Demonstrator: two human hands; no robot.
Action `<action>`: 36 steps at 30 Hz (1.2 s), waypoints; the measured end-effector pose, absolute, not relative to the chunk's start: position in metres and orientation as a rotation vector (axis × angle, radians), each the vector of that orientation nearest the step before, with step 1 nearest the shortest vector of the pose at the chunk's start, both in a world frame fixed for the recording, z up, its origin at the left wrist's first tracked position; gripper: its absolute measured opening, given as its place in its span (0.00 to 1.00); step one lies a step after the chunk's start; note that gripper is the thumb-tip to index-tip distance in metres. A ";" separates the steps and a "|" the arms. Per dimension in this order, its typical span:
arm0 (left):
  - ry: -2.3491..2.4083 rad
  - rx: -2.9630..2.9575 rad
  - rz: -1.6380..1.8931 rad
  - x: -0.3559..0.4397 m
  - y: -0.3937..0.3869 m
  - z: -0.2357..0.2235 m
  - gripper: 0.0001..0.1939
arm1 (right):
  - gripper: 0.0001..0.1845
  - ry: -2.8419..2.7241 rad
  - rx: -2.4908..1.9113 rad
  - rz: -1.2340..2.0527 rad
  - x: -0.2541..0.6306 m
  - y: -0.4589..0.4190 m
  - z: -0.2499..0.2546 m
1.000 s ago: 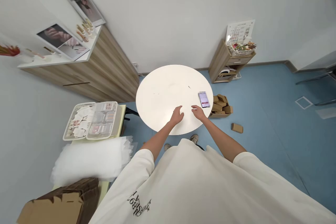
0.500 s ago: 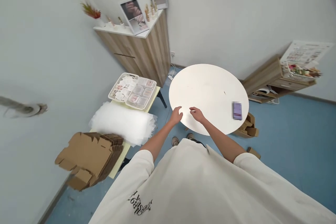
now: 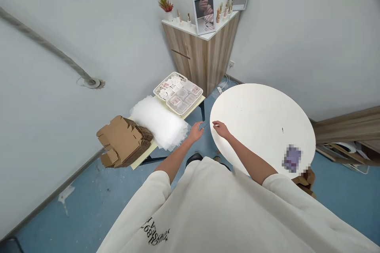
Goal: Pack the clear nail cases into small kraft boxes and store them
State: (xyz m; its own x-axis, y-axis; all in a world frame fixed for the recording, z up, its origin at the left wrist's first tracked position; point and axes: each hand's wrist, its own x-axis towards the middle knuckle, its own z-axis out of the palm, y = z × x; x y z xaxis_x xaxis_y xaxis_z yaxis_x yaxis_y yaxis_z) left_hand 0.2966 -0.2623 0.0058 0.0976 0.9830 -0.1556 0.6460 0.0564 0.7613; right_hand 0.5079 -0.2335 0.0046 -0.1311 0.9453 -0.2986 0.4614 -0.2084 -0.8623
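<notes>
My left hand [image 3: 196, 131] hangs in front of me with its fingers loosely bent and apart, holding nothing. It is over the gap beside the narrow yellow table [image 3: 143, 159], just right of a stack of white translucent sheets [image 3: 158, 120]. My right hand [image 3: 221, 129] is over the left edge of the white round table [image 3: 261, 114], fingers slightly curved and nothing in them. The two hands face each other, a small gap between them. Flat brown cardboard boxes [image 3: 123, 140] lie stacked at the near end of the yellow table.
White baskets [image 3: 178, 93] of cards and clear boxes stand at the yellow table's far end. Behind is a wooden corner cabinet [image 3: 196, 59] with picture frames and small bottles. A blurred purple item [image 3: 292, 158] lies on the round table. Cardboard [image 3: 305, 182] is beside it below.
My view has turned left, so the round table sits further right and the yellow table nearer the middle. My left hand is now over the gap between tables, no longer at the round table's edge.
</notes>
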 end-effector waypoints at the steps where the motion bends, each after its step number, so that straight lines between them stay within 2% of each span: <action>1: 1.636 1.655 0.604 0.292 -0.262 0.006 0.23 | 0.17 -1.584 -1.649 1.325 0.502 -0.231 0.003; 7: 1.647 1.638 0.644 0.263 -0.237 0.008 0.23 | 0.17 -1.606 -1.640 1.325 0.470 -0.205 -0.001; 15: 1.683 1.797 0.735 0.187 -0.165 0.005 0.21 | 0.17 -1.660 -1.702 1.221 0.405 -0.145 0.008; 23: 1.958 1.871 0.531 0.105 -0.101 0.002 0.23 | 0.18 -1.764 -1.647 1.209 0.318 -0.105 0.002; 36: 2.018 1.845 0.344 0.092 -0.081 0.015 0.24 | 0.16 -1.689 -1.748 1.308 0.272 -0.096 0.008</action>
